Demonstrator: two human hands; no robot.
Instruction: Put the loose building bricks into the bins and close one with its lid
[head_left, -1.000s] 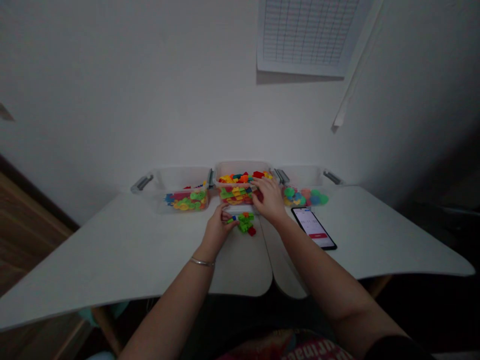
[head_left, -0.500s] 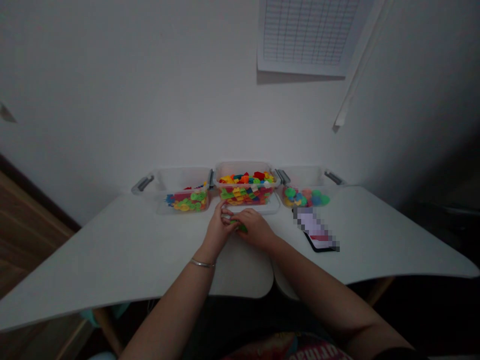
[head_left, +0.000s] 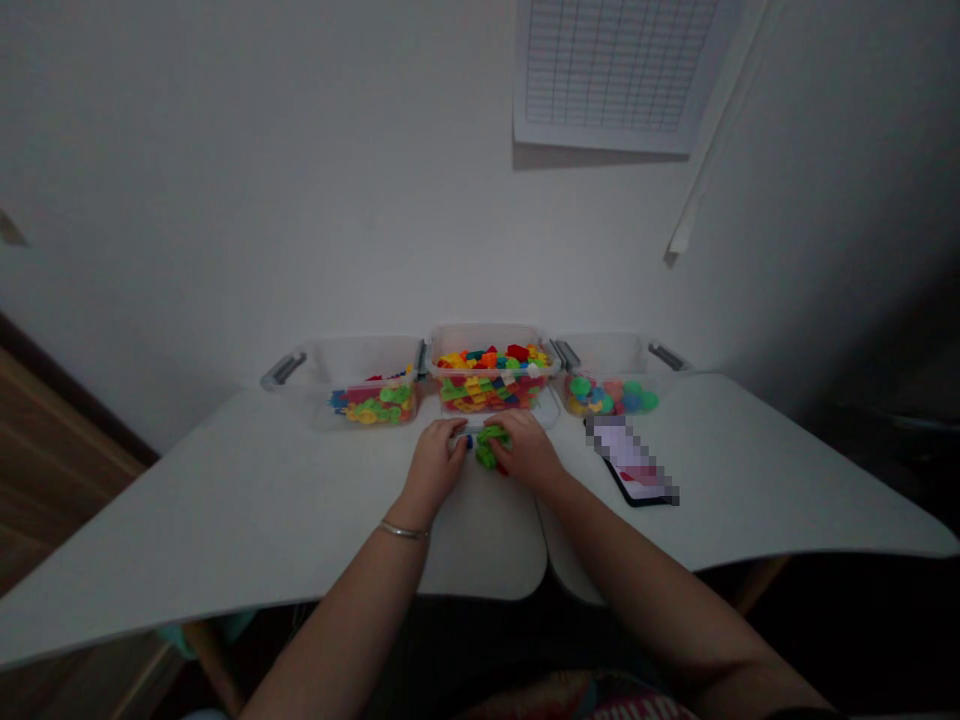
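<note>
My right hand (head_left: 529, 455) is closed around a green toy assembly of building blocks (head_left: 489, 447), and a bit of red shows under its fingers. Left of it, a small blue building block (head_left: 469, 441) sits at the fingertips of my left hand (head_left: 435, 462), between thumb and fingers. A narrow gap separates the two hands, both low over the white table in front of the middle box. Fingers cover part of the green assembly, so its full shape is hidden.
Behind the hands stands a clear box of colourful blocks (head_left: 491, 385), on a pale lid (head_left: 551, 408). Clear boxes with toy pieces flank it, one left (head_left: 375, 400) and one right (head_left: 611, 393). A phone (head_left: 634, 465) lies right of my right hand. The wall rises behind.
My hands have moved apart from being together over the green piece. More of the green assembly now shows in my right hand, and the blue block has come into view at my left.
</note>
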